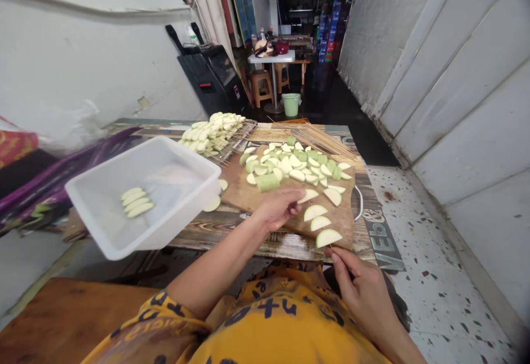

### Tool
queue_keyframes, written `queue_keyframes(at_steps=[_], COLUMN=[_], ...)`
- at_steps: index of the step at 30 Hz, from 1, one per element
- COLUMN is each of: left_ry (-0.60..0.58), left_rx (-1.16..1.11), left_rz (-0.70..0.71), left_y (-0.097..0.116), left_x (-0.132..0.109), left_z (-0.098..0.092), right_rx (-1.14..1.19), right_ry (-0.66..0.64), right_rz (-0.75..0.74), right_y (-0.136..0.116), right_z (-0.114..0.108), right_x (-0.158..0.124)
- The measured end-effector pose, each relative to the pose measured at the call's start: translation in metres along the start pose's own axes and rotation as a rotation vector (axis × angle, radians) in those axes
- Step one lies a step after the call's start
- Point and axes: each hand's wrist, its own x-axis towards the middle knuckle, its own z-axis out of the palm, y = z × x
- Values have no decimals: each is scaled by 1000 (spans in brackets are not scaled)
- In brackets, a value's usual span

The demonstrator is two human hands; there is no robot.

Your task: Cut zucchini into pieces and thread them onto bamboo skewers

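My right hand [362, 284] pinches the lower end of a thin wooden skewer near the table's front edge. Several pale half-moon vegetable slices with green skin, the lowest one [328, 238] largest, sit spaced along it. Just beyond them, my left hand [281, 207] grips another vegetable slice [308, 196] between thumb and fingers, at the skewer's upper end; whether the tip has pierced it I cannot tell. Under both lies a wooden cutting board [244, 195], with a heap of cut slices and chunks [296, 161] on its far half.
A white plastic tub [144, 242] at left holds a skewer of slices [137, 202]. Behind it, a tray carries piled filled skewers [213, 133]. Bare skewers [327, 140] lie at the table's far right. Long purple eggplants [41, 179] rest at far left.
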Motion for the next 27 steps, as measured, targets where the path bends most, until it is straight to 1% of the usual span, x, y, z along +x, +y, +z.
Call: queue_keyframes(at_steps=[4,8,10,16,22,27], left_ry=[7,111,140,144,170,160], left_rx=[-29,-93,-112,-151,-129,-136], left_rz=[-2,26,44,34,17,32], left_y=[-3,-8,-8,-8,-9,-14], left_x=[-1,0,-1,-4,-6,-5], left_z=[2,4,6,14,16,18], right_rx=[14,13,1,-34,-76,-106], right_ry=[8,21,23,26,37,56], right_rz=[-10,-35,-43,-73,-98,-117], right_y=[1,-1,-1,-2,-2,-2], right_z=[2,3,3,2,2,2], right_x=[1,2,2,2,3,6])
